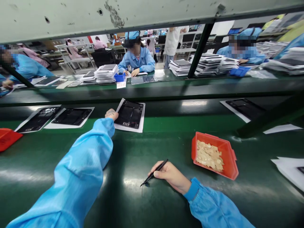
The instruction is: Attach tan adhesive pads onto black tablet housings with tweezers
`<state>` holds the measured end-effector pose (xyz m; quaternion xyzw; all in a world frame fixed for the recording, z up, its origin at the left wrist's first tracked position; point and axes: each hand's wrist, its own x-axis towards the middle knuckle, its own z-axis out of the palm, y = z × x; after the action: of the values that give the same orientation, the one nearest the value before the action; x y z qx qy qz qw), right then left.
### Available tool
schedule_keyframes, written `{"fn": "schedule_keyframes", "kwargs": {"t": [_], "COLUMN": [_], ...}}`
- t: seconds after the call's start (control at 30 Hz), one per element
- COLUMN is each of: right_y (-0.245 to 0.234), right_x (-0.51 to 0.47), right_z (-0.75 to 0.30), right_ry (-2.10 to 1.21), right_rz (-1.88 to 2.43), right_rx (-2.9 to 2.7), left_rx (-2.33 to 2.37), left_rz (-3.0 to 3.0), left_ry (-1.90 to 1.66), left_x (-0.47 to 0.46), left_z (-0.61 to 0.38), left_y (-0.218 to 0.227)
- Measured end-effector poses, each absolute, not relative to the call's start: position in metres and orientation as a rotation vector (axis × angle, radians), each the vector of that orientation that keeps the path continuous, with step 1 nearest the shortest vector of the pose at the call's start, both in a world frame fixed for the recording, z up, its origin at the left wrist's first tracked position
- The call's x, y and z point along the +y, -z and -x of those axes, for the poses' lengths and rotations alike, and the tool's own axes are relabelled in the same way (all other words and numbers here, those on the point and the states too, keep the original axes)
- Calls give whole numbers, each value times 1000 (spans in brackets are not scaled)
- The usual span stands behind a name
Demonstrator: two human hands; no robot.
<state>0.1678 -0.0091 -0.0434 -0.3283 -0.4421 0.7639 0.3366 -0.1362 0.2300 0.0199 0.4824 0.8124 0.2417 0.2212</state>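
My left hand [111, 114] is stretched out to the far side of the green bench, its fingers closed on the left edge of a white sheet [140, 129]. On that sheet lies a flat black tablet housing [130, 114] with some small parts along its near edge. My right hand [171, 175] is nearer to me and pinches black tweezers [159, 168], which point down and left. A thin dark wire-like piece [142, 191] hangs at the tweezer tips, just above the bench; its kind is too small to make out.
A red bin [228, 155] of small tan pieces [209, 155] stands right of my right hand. More black housings [72, 116] on white sheets lie left and right. Another red bin [8, 139] is at the left edge. A slanted green post [268, 117] rises at right. Co-workers [137, 60] sit opposite.
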Motion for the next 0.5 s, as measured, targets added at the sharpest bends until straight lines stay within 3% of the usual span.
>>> {"fn": "schedule_keyframes", "kwargs": {"t": [0.23, 0.5], "right_y": [35, -32], "right_x": [-9, -12], "right_z": [-169, -199], "right_ry": [-1978, -1663], "right_rz": [867, 832], "right_rx": [-1163, -1272], "left_rx": [1682, 1376], "left_rz": [-1178, -984], "left_ry": [-894, -978], "left_x": [192, 4], "left_z": [121, 81], "left_y": [-70, -23]}}
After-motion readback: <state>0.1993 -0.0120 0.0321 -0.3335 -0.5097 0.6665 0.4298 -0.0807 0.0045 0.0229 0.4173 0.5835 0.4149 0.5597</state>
